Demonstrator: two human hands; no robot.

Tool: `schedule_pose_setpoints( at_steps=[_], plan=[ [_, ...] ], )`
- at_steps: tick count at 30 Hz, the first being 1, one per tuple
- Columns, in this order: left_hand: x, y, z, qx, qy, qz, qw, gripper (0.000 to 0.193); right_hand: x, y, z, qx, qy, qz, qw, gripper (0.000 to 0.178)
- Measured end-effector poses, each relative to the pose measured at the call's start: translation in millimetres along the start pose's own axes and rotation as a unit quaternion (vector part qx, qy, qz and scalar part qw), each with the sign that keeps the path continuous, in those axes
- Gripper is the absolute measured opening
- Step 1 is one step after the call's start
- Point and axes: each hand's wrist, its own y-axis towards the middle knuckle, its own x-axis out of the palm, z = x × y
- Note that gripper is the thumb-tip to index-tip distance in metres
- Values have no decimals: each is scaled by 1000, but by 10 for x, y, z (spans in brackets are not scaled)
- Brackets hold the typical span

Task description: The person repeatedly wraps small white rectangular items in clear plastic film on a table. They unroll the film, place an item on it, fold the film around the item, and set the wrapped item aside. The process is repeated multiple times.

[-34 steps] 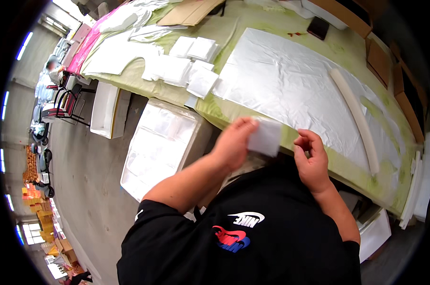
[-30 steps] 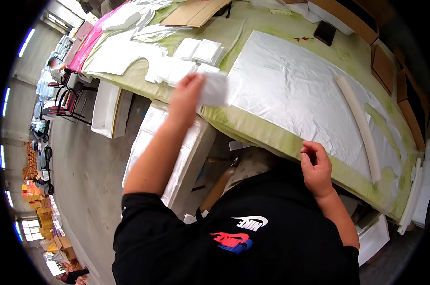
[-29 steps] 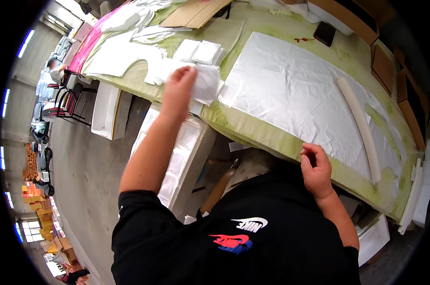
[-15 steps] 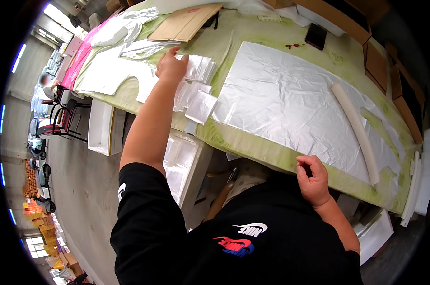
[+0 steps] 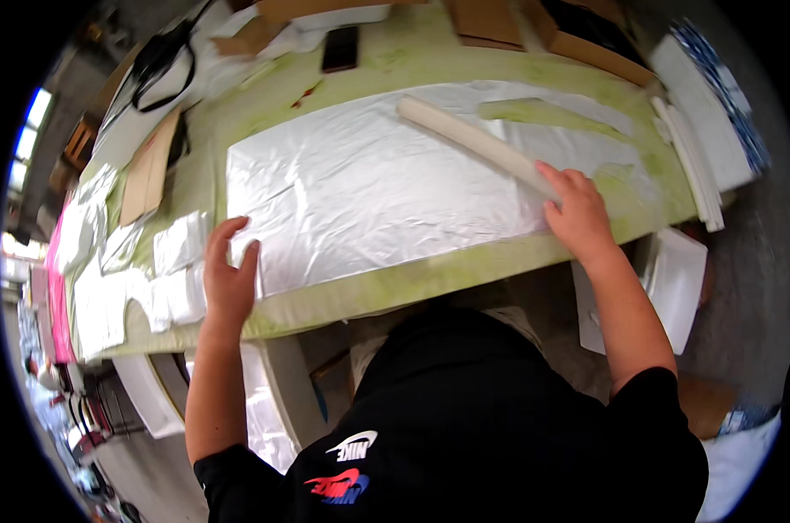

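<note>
A large silvery-white plastic sheet (image 5: 325, 183) lies spread and wrinkled over the green-covered table. Across its right part rests a long off-white tube (image 5: 465, 131), slanting toward me. My right hand (image 5: 578, 209) is at the tube's near end, fingers on one side and thumb on the other. By the sheet's left edge is my left hand (image 5: 229, 270), its thumb and fingers apart and nothing between them. Just left of it sit stacks of folded white plastic bags (image 5: 180, 244), with flat white pieces (image 5: 98, 305) farther left.
A cardboard piece (image 5: 149, 170) lies at the far left. Along the back are a dark phone (image 5: 341, 49) and cardboard boxes (image 5: 578, 39). White rods (image 5: 690, 166) lie at the table's right end. White foam bins (image 5: 674, 279) stand below the table's edge.
The view has turned toward the right. My left hand has come back from the bag stacks to the sheet's left edge. My right hand has reached out from the table's front edge to the tube.
</note>
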Motion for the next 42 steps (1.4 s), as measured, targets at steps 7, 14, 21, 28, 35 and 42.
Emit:
schedule_pose_setpoints(
  at_steps=[7,14,21,28,35,42],
  plan=[
    [1108,185,1321,97,-152,-175,968,35,-181,-315,-267,91,134,-98,982,69],
    [1751,393,2322,253,-176,-205,929,36,-63,-389,-296,123,277,-68,951,65],
    [2263,739,2955,215,-118,-343,907,34,1,-877,3,123,439,81,886,27],
    [3062,883,3229,172,89,-469,862,56,128,-1250,100,126,475,108,864,20],
    [3148,909,3154,121,17,-490,863,34,199,-1392,262,157,492,115,848,17],
    [3128,959,3122,58,-18,-481,875,27,39,-1193,306,86,425,169,885,19]
  ],
)
